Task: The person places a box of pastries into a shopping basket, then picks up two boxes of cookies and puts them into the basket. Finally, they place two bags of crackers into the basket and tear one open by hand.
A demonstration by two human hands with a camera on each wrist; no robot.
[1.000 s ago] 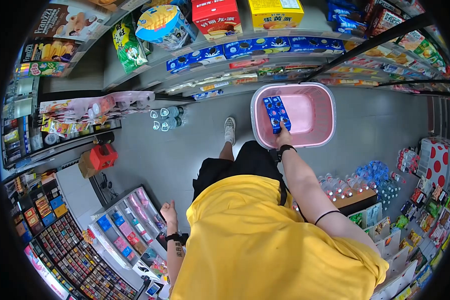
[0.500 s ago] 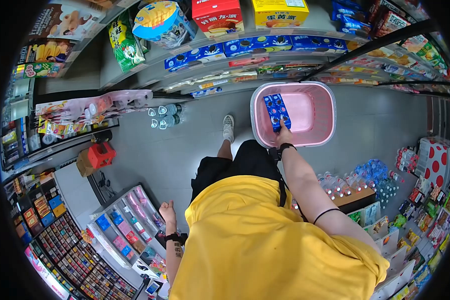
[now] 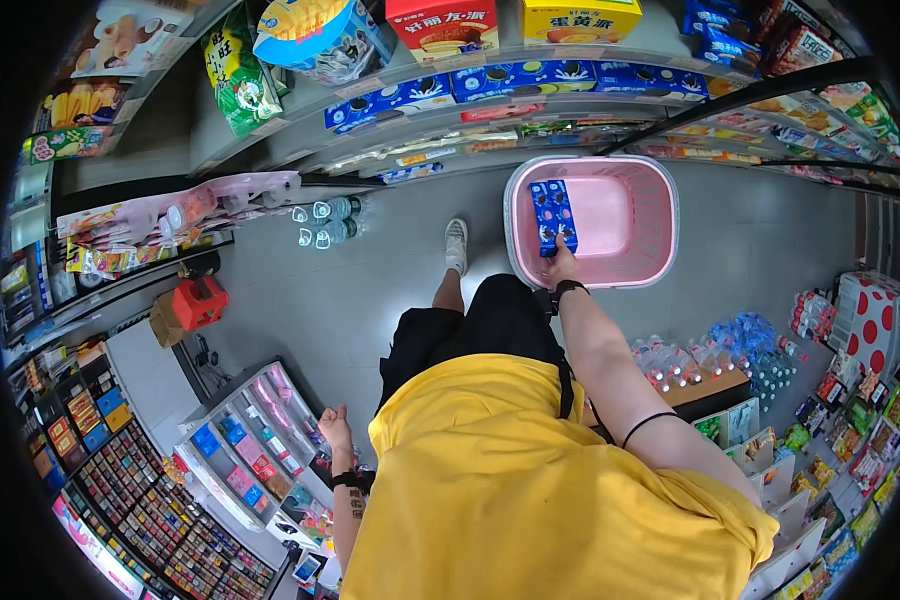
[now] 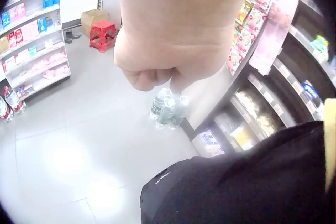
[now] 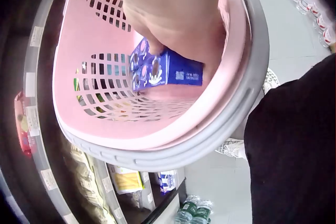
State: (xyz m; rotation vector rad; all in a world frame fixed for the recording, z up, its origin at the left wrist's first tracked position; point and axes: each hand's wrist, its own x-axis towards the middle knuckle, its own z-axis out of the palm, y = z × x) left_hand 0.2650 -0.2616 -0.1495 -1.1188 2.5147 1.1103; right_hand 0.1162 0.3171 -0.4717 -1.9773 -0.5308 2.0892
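Note:
A blue cookie box (image 3: 551, 215) is inside the pink basket (image 3: 667, 222), against its left wall. My right hand (image 3: 564, 264) grips the near end of the box. In the right wrist view the fingers (image 5: 173, 19) curl over the blue cookie box (image 5: 176, 71), low in the pink basket (image 5: 231, 124) with its grey rim. My left hand (image 3: 335, 427) hangs at my side, curled in a fist with nothing in it. The left wrist view shows the same fist (image 4: 168, 50) above the floor.
Snack shelves (image 3: 530, 80) run ahead of the basket. Packs of water bottles (image 3: 325, 222) stand on the floor at the left, near a red stool (image 3: 198, 302). More bottles (image 3: 730, 350) and display racks (image 3: 250, 450) stand close on both sides.
The right hand stays on the box in the basket, with only a slight shift in the view. The left fist has not moved.

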